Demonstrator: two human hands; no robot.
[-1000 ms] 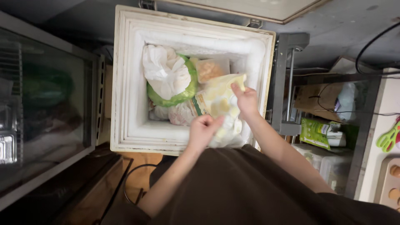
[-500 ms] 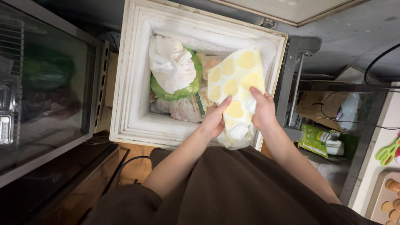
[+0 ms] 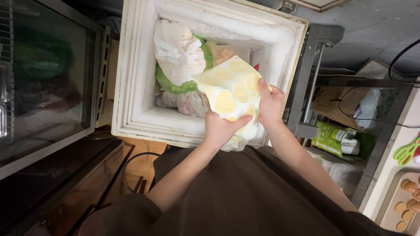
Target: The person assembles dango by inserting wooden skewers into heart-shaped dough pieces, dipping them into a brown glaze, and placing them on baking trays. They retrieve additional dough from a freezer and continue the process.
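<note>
Head view, the only one you have, looks straight down on your two hands over an open chest freezer (image 3: 131, 87) with thick frost along its inner walls. Your left hand (image 3: 221, 129) is closed on the near edge of a pale yellow mould tray (image 3: 229, 89) with heart-shaped cavities, thumb lying across the top of it and fingers under. Your right hand (image 3: 270, 104) is closed on the tray's right side, fingers curled over the edge. Both hands grip firmly, neither is slack. You hold the tray tilted, its far corner raised over the freezer's opening and its near end above the front rim, clear of the contents; its cavities look filled with something pale yellow. Under the near end hangs a bit of white plastic wrap (image 3: 238, 140), and you cannot tell whether it belongs to the tray or to a bag below. Inside the freezer lie a white knotted bag (image 3: 177, 50) on top of a green bag (image 3: 168, 83), a clear tub (image 3: 229, 52) with something orange behind the tray, and frosted packets (image 3: 188, 102) at the near side. As the work stands, the tray is up in your hands and has not been set down anywhere; the freezer is open. To your left is a glass-fronted cabinet (image 3: 48, 83), to your right a metal rack (image 3: 315, 78) with a green packet (image 3: 330, 137), and at the far right a baking tray (image 3: 387, 209) of small brown pieces.
</note>
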